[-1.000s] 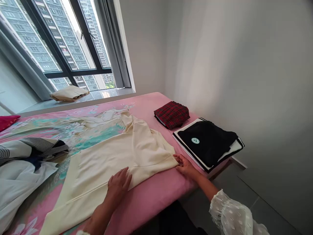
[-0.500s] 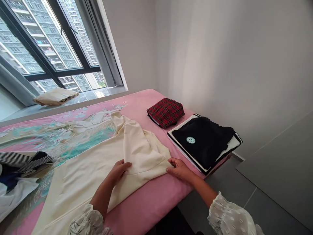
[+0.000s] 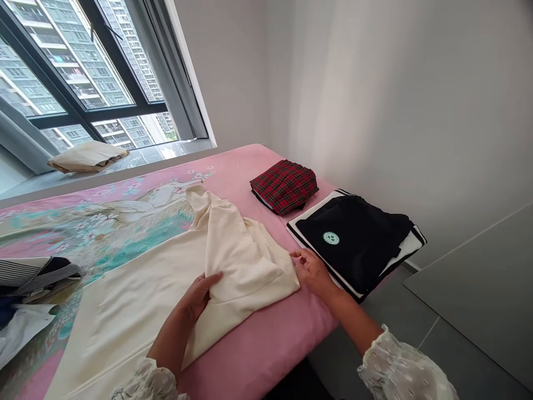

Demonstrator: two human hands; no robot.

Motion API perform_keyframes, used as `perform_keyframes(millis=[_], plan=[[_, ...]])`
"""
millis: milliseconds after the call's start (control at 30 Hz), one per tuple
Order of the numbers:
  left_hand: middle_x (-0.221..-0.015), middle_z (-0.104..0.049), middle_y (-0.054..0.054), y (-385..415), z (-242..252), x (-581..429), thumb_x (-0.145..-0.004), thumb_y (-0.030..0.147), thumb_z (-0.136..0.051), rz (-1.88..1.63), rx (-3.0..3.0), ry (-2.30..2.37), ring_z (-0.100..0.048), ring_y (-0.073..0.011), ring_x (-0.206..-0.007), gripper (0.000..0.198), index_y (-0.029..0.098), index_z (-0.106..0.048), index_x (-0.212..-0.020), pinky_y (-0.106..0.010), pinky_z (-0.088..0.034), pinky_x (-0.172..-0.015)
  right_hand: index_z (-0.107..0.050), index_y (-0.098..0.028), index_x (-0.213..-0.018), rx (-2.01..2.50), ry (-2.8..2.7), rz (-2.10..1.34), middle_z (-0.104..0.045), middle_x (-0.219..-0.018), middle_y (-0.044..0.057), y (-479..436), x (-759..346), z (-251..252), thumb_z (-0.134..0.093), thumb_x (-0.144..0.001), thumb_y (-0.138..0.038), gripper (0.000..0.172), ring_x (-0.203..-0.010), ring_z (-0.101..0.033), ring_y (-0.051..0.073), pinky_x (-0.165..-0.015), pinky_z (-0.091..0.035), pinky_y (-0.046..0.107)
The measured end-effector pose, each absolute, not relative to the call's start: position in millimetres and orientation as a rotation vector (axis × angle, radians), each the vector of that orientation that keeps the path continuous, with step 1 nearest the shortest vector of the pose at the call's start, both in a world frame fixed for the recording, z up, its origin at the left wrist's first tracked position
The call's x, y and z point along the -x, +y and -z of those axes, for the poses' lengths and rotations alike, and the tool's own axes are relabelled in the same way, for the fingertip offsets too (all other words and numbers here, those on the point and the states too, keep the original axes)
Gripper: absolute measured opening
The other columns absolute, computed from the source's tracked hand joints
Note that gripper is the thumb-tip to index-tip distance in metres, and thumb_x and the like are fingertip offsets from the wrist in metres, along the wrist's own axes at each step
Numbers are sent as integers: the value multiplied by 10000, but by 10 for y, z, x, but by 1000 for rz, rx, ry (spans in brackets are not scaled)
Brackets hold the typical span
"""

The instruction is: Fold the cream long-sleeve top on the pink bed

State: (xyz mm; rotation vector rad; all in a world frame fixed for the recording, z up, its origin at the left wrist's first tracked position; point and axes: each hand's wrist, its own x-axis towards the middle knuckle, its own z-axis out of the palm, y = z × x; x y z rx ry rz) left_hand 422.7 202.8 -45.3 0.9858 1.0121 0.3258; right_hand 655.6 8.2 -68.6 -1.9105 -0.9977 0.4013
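A long cream garment [image 3: 150, 294] lies spread over the bed, its upper part folded over on itself toward the right. My left hand [image 3: 199, 298] grips the folded layer near its front edge, thumb on top and the other fingers hidden beneath the cloth. At the garment's right end is my right hand [image 3: 314, 273], fingers bent together at the edge of the cloth; the exact hold of the fingertips is partly hidden. Just beyond that hand sits a stack of folded clothes topped by a black garment [image 3: 358, 239] with a round green-and-white badge.
A red plaid folded item [image 3: 285, 186] rests farther back on the pink bed [image 3: 245, 355]. Striped and white clothes [image 3: 35, 278] lie at the left. A paper-like bag [image 3: 87, 155] is on the window sill. Walls stand behind and to the right.
My right hand has shifted slightly up and right along the garment's end, and the cloth corner there now shows below it. My left hand stays on the folded layer. The view has moved slightly.
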Motion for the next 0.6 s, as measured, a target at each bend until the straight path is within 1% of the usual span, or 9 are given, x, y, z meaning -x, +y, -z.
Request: perform_keyframes(millis=[67, 100, 167, 233, 267, 367, 500, 567, 600], plan=[[-922, -719, -134, 2011, 501, -4195, -694, 176, -685, -382, -936, 997, -692, -263, -814, 438, 120, -567, -1112, -386, -581, -737, -555, -177, -1132, 2182, -1067, -278, -575, -1158, 90, 301, -6612, 608, -425, -842, -274, 331, -978, -558, 186, -841, -436, 289], [-905, -721, -131, 2005, 518, -4193, -701, 174, -677, -394, -933, 999, -693, -258, -798, 425, 119, -567, -1108, -384, -582, -728, -549, -160, -1147, 2299, -1104, -285, -574, -1172, 116, 428, -6634, 573, -412, -868, -326, 352, -1035, -546, 213, -875, -423, 314], [-865, -723, -126, 1995, 528, -4212, -719, 193, -668, -408, -950, 1006, -695, -248, -761, 386, 112, -576, -1085, -378, -583, -706, -576, -114, -1099, 2458, -1136, -351, -608, -1107, 175, 689, -6655, 528, -388, -890, -424, 419, -1050, -553, 267, -878, -418, 369], [-828, -724, -120, 1981, 512, -4240, -738, 225, -662, -415, -960, 1024, -694, -237, -725, 353, 109, -584, -1062, -367, -583, -681, -612, -87, -1000, 2508, -1137, -386, -635, -1023, 208, 909, -6646, 531, -390, -888, -468, 455, -1012, -578, 298, -850, -422, 394], [-813, -724, -115, 1974, 499, -4251, -747, 237, -657, -419, -959, 1036, -693, -231, -709, 338, 110, -587, -1053, -360, -583, -666, -616, -91, -985, 2520, -1149, -383, -640, -1014, 205, 988, -6636, 551, -391, -891, -471, 452, -1007, -585, 296, -846, -421, 389], [-782, -725, -100, 1959, 476, -4252, -772, 240, -634, -431, -942, 1050, -689, -215, -675, 293, 122, -592, -1037, -339, -580, -626, -586, -117, -1045, 2537, -1177, -354, -656, -985, 170, 1085, -6632, 654, -360, -925, -410, 389, -965, -614, 264, -817, -428, 359], [-773, -726, -96, 1959, 508, -4216, -768, 243, -641, -430, -951, 1001, -688, -209, -680, 292, 127, -601, -1033, -318, -574, -615, -553, -86, -1062, 2586, -1139, -320, -649, -905, 191, 1049, -6690, 727, -368, -928, -287, 305, -896, -636, 273, -768, -443, 378], [-779, -727, -97, 1960, 538, -4202, -758, 257, -652, -426, -958, 982, -689, -215, -700, 306, 127, -606, -1031, -316, -574, -624, -542, -110, -1071, 2552, -1159, -259, -628, -989, 188, 1023, -6690, 673, -392, -915, -262, 265, -971, -606, 269, -814, -432, 382], [-788, -728, -98, 1962, 554, -4197, -756, 268, -655, -423, -959, 981, -690, -218, -713, 311, 129, -609, -1029, -317, -574, -630, -534, -141, -1085, 2525, -1187, -212, -610, -1058, 168, 1001, -6677, 626, -382, -919, -261, 255, -1032, -576, 253, -856, -418, 372]])
